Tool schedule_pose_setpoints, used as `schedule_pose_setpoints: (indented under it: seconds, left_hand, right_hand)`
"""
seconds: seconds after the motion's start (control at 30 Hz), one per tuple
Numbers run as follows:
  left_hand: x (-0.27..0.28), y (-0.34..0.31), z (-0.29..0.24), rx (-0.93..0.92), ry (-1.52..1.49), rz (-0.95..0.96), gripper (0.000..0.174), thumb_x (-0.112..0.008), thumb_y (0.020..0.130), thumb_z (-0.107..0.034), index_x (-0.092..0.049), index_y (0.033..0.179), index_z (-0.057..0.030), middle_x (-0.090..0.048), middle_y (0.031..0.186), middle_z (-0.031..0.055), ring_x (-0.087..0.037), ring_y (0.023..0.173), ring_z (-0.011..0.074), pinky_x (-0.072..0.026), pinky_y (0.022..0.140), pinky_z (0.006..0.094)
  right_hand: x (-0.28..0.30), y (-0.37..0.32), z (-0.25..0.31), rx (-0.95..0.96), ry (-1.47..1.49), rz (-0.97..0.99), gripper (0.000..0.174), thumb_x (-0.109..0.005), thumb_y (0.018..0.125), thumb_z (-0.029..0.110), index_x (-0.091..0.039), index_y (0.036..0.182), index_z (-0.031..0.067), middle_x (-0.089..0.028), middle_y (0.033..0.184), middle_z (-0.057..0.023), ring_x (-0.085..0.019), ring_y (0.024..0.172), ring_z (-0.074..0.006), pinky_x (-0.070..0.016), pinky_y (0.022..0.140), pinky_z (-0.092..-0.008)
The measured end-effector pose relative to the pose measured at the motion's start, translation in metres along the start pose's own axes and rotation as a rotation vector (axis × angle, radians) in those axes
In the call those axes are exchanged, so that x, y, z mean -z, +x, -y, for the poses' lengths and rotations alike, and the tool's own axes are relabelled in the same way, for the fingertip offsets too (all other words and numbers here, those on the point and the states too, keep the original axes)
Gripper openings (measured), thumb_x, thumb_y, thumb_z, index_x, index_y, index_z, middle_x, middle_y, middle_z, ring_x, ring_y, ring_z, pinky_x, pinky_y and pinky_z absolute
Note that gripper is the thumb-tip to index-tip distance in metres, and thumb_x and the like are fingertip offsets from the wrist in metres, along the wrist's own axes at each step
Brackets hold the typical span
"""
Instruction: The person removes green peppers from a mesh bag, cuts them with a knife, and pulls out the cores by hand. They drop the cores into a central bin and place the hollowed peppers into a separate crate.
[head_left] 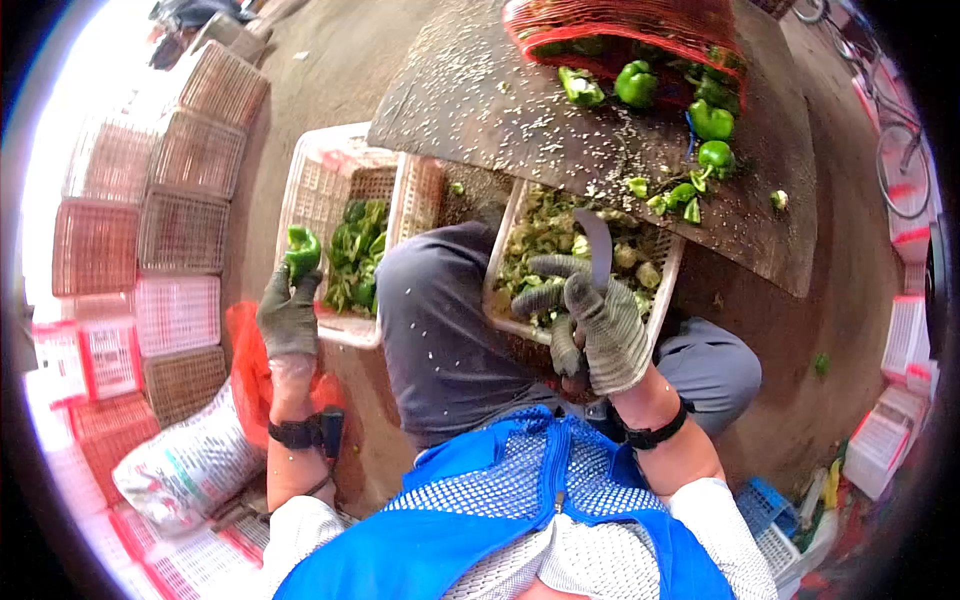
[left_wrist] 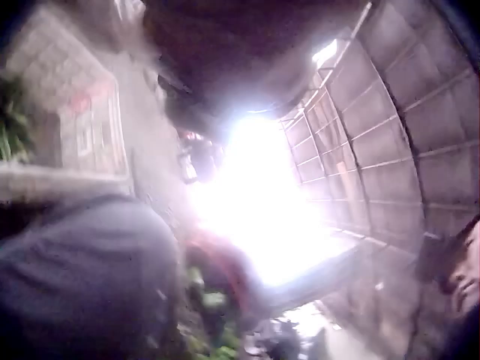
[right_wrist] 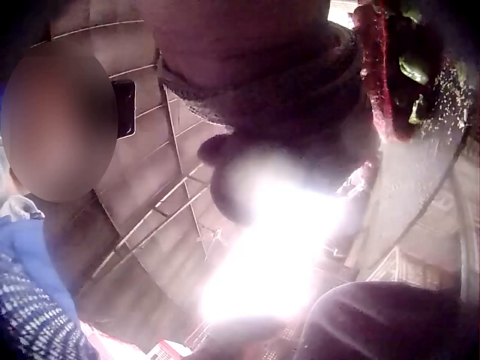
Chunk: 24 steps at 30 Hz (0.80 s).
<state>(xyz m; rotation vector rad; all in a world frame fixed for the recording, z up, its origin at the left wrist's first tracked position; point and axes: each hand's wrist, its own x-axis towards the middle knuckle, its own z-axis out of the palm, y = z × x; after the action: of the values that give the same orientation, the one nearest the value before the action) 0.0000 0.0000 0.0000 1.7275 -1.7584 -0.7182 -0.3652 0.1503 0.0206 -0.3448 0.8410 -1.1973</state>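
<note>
My left hand [head_left: 285, 318], in a grey-green work glove, holds a green bell pepper [head_left: 303, 250] at its fingertips, beside the left edge of a pale plastic crate [head_left: 296, 188] with green peppers [head_left: 357, 250] in it. In my right hand [head_left: 610, 335], also gloved, is a knife [head_left: 597, 243] with a curved blade pointing away from me. This hand hangs over the near side of a second crate [head_left: 661, 305], which holds pale pepper cores and scraps [head_left: 525, 245]. In the right wrist view the glove [right_wrist: 277, 161] is dark against glare, and the knife is not visible there.
Ahead lies a board [head_left: 450, 95] strewn with seeds, with a red mesh sack [head_left: 640, 20] spilling peppers and cut pieces [head_left: 685, 195]. My bent knee [head_left: 430, 300] sits between the crates. Stacked crates [head_left: 185, 220] and a white sack [head_left: 190, 460] stand at left.
</note>
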Motion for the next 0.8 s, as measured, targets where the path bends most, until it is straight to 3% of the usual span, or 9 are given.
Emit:
schedule_pose_setpoints:
  seconds: [0.07, 0.13, 0.27, 0.4, 0.57, 0.6, 0.63, 0.7, 0.8]
  left_hand:
    - [0.003, 0.029, 0.033, -0.185, 0.849, -0.071, 0.080, -0.081, 0.076, -0.021, -0.043, 0.141, 0.0060, -0.049, 0.141, 0.0258, -0.049, 0.131, 0.0352, -0.0377, 0.111, 0.0367]
    - [-0.032, 0.056, -0.032, -0.371, 0.629, -0.034, 0.067, -0.079, 0.079, -0.021, -0.051, 0.137, 0.0009, -0.057, 0.134, 0.0217, -0.055, 0.123, 0.0338, -0.0428, 0.105, 0.0376]
    - [-0.150, 0.097, -0.157, -0.554, -0.048, 0.381, 0.049, -0.078, 0.083, -0.016, -0.061, 0.127, -0.0036, -0.066, 0.116, 0.0130, -0.064, 0.084, 0.0174, -0.0526, 0.077, 0.0300]
    - [-0.291, 0.160, -0.231, -0.909, 0.091, 0.435, 0.042, -0.070, 0.087, -0.028, -0.061, 0.123, -0.0067, -0.062, 0.122, 0.0170, -0.061, 0.110, 0.0367, -0.0513, 0.091, 0.0418]
    - [-0.382, 0.204, -0.271, -0.654, 0.846, 0.742, 0.035, -0.051, 0.090, -0.015, -0.065, 0.121, -0.0080, -0.065, 0.119, 0.0207, -0.062, 0.111, 0.0376, -0.0522, 0.091, 0.0444]
    - [-0.390, 0.207, -0.264, -0.769, 0.839, 0.732, 0.029, -0.053, 0.089, -0.016, -0.072, 0.110, -0.0068, -0.066, 0.117, 0.0201, -0.064, 0.109, 0.0364, -0.0519, 0.092, 0.0431]
    - [-0.456, 0.256, -0.174, -1.332, 0.508, 0.283, 0.025, -0.054, 0.089, -0.016, -0.075, 0.100, -0.0067, -0.070, 0.109, 0.0185, -0.066, 0.103, 0.0352, -0.0530, 0.089, 0.0424]
    - [-0.387, 0.208, -0.248, -0.980, 0.993, 0.803, 0.028, -0.051, 0.092, -0.019, -0.074, 0.104, -0.0069, -0.071, 0.104, 0.0171, -0.068, 0.096, 0.0344, -0.0545, 0.082, 0.0419]
    - [-0.372, 0.177, -0.241, -0.972, 0.971, 0.964, 0.037, -0.046, 0.098, -0.051, -0.069, 0.118, -0.0300, -0.070, 0.110, 0.0100, -0.068, 0.100, 0.0315, -0.0547, 0.082, 0.0417]
  right_hand:
    - [0.004, -0.005, -0.002, 0.093, 0.013, -0.081, 0.056, -0.058, 0.100, 0.031, -0.034, 0.146, 0.0102, -0.060, 0.121, -0.0142, -0.064, 0.102, -0.0230, -0.0565, 0.087, -0.0424]
    - [0.018, -0.010, 0.009, 0.127, 0.007, -0.177, 0.046, -0.058, 0.100, 0.029, -0.049, 0.135, 0.0029, -0.065, 0.108, -0.0148, -0.066, 0.094, -0.0222, -0.0585, 0.083, -0.0397]
    - [0.054, -0.001, 0.009, 0.118, -0.053, -0.239, 0.044, -0.053, 0.103, 0.021, -0.042, 0.143, 0.0068, -0.069, 0.103, -0.0103, -0.059, 0.059, -0.0092, -0.0486, 0.054, -0.0238]
    - [0.069, 0.006, 0.021, 0.173, -0.152, -0.383, 0.061, -0.052, 0.101, 0.017, -0.022, 0.155, 0.0156, -0.065, 0.114, -0.0111, -0.059, 0.061, -0.0079, -0.0467, 0.054, -0.0213]
    - [0.111, 0.013, 0.031, 0.261, -0.097, -0.469, 0.065, -0.054, 0.100, 0.021, -0.018, 0.152, 0.0057, -0.060, 0.113, -0.0211, -0.062, 0.057, -0.0154, -0.0490, 0.044, -0.0240]
    - [0.119, 0.013, 0.031, 0.211, -0.117, -0.481, 0.062, -0.054, 0.099, 0.020, -0.023, 0.150, 0.0055, -0.062, 0.105, -0.0189, -0.061, 0.054, -0.0144, -0.0479, 0.044, -0.0235]
    - [0.129, 0.015, 0.031, 0.161, -0.132, -0.490, 0.058, -0.054, 0.099, 0.019, -0.027, 0.149, 0.0054, -0.064, 0.098, -0.0166, -0.059, 0.051, -0.0134, -0.0467, 0.044, -0.0230]
    - [0.143, 0.018, 0.031, 0.062, -0.153, -0.497, 0.053, -0.055, 0.097, 0.018, -0.036, 0.145, 0.0051, -0.068, 0.083, -0.0122, -0.055, 0.045, -0.0113, -0.0444, 0.043, -0.0220]
    - [0.130, 0.020, 0.042, 0.192, -0.265, -0.501, 0.051, -0.055, 0.097, 0.017, -0.041, 0.146, 0.0131, -0.070, 0.090, -0.0074, -0.052, 0.046, -0.0076, -0.0426, 0.044, -0.0231]
